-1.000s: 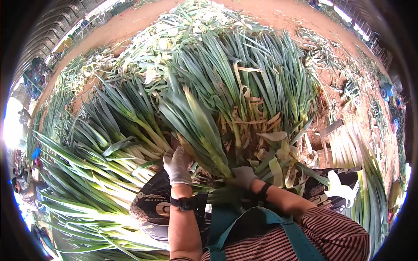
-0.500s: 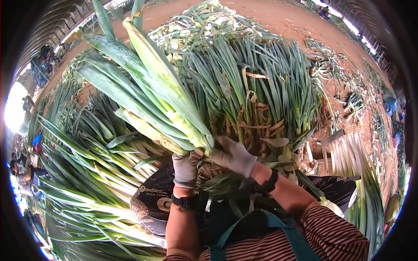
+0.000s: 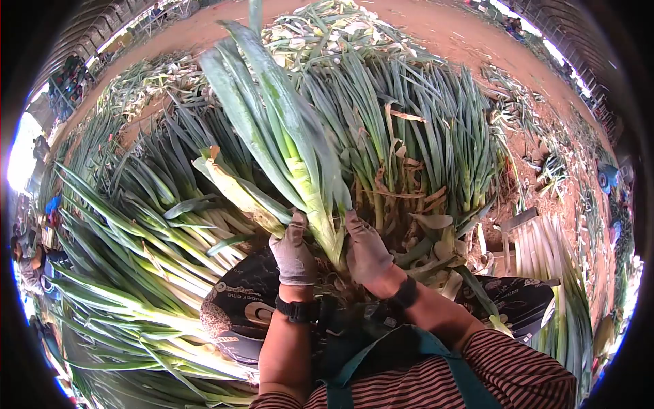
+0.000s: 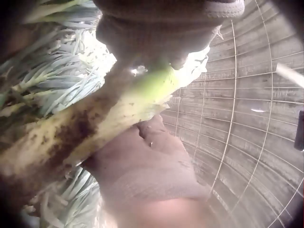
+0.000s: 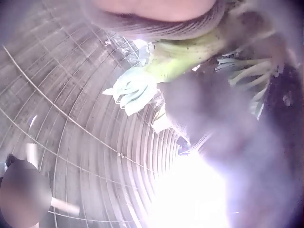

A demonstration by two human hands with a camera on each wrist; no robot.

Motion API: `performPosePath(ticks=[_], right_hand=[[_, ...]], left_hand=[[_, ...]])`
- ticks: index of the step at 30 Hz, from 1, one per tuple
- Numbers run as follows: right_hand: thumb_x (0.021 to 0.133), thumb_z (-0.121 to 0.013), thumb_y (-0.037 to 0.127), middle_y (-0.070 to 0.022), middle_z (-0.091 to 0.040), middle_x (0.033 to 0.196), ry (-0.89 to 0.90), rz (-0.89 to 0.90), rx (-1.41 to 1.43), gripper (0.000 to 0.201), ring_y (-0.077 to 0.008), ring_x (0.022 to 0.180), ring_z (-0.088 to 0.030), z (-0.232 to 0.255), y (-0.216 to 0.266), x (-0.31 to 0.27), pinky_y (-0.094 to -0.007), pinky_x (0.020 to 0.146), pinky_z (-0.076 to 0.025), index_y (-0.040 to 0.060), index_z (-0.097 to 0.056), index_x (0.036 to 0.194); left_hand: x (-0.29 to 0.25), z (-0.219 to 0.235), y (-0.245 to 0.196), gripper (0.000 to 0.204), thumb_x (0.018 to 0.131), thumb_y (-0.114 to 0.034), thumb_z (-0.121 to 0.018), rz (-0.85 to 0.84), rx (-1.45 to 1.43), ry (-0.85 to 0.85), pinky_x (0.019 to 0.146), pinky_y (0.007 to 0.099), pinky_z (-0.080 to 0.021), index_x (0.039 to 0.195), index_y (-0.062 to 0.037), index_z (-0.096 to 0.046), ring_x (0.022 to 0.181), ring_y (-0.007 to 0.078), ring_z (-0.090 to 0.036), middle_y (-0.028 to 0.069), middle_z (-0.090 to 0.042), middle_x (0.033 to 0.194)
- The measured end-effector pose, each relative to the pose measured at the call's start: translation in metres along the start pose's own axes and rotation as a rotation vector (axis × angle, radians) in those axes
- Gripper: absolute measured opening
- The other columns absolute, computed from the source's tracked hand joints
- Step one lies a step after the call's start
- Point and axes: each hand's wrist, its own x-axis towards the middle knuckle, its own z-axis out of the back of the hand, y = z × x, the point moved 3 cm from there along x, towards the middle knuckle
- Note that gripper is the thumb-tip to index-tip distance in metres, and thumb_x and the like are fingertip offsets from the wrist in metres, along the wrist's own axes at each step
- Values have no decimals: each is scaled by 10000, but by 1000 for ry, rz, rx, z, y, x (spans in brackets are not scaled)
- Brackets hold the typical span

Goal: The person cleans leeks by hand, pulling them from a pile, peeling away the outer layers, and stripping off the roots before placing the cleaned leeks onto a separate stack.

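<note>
A large leek (image 3: 300,157) stands tilted in front of me, its broad green leaves fanning up and to the left. My gloved left hand (image 3: 294,255) pinches a yellowed outer leaf (image 3: 242,194), which bends away from the stalk to the left. At the right side of the stalk, my gloved right hand (image 3: 368,252) grips the leek low down, thumb pointing up. Brown stains mark the pale leaf (image 4: 95,118) in the left wrist view. The right wrist view is partly washed out by glare, with a pale green stalk (image 5: 185,57) beside the glove.
Upright leeks (image 3: 422,129) are packed ahead, with a heap of trimmed leaves (image 3: 334,34) behind. More leeks (image 3: 157,293) lie to my left over a black printed cushion-like surface (image 3: 235,307). Pale-stemmed leeks (image 3: 545,252) lie at right, by a wooden piece (image 3: 519,219).
From low among the leeks, the leek was raised in front of me, then swung more upright and rightward. The yellowed outer leaf has parted from it to the left, and the hands have moved apart.
</note>
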Motion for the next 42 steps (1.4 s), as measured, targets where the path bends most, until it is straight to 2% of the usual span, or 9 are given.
performPosePath(ticks=[2,5,15,25,31,32,34,40,42], right_hand=[[902,-691,198,-7,-662,1012,34,362,-566,322,-84,892,-586,11,2,-10,-255,866,-480,22,-634,1165],[867,-685,49,14,-659,1051,94,-228,-74,370,-57,911,-582,-5,23,-36,-248,833,-481,9,-606,1227],[831,-728,118,-7,-670,962,303,-427,-472,356,-41,834,-569,60,78,-131,-216,687,-478,-32,-634,1140],[730,-767,181,-154,-620,779,500,155,-1138,193,-327,688,-603,90,141,-202,-390,593,-460,36,-682,824],[696,-805,252,-147,-637,753,277,-559,-1049,291,-339,689,-635,153,190,-279,-385,640,-501,42,-686,859],[698,-809,289,-144,-643,734,324,-494,-1312,356,-349,686,-648,154,205,-269,-379,659,-513,21,-664,883],[719,-804,302,-138,-663,765,11,-368,-1738,370,-350,721,-662,140,223,-244,-388,673,-517,9,-644,879],[850,-705,351,-219,-633,1061,178,599,-1373,476,-383,965,-627,43,173,-111,-443,825,-510,4,-575,1150],[863,-681,383,-232,-635,1089,254,379,-1340,495,-397,1008,-620,37,133,-69,-446,874,-498,0,-581,1160]], left_hand=[[1,4,4,305,891,-244,-686,-45,3,9,645,293,-533,1059,5,-632,741,138,-643,38,-667,913],[1,7,9,285,946,-228,-624,53,-51,20,665,298,-540,1015,47,-641,735,155,-648,61,-677,897],[-6,17,23,123,937,-102,-605,39,-63,-118,643,306,-533,984,6,-641,708,154,-633,54,-664,871],[-9,6,39,168,957,-120,-584,236,-83,-221,686,348,-544,1037,22,-622,730,206,-632,87,-663,890],[64,91,53,501,975,-488,-407,505,-334,-319,976,526,-434,1234,-94,-577,1085,366,-557,194,-601,1176],[72,96,34,324,955,-326,-584,308,-135,-429,615,351,-514,880,-15,-637,647,219,-595,84,-626,770],[66,65,10,277,930,-274,-643,99,111,-457,508,310,-456,818,-20,-642,542,161,-532,27,-604,697],[10,29,58,276,947,-282,-635,146,13,-245,637,332,-519,995,-12,-664,717,177,-604,33,-648,849],[-8,32,65,275,956,-276,-622,199,13,-187,679,333,-533,1028,-13,-654,757,178,-623,39,-655,914]])
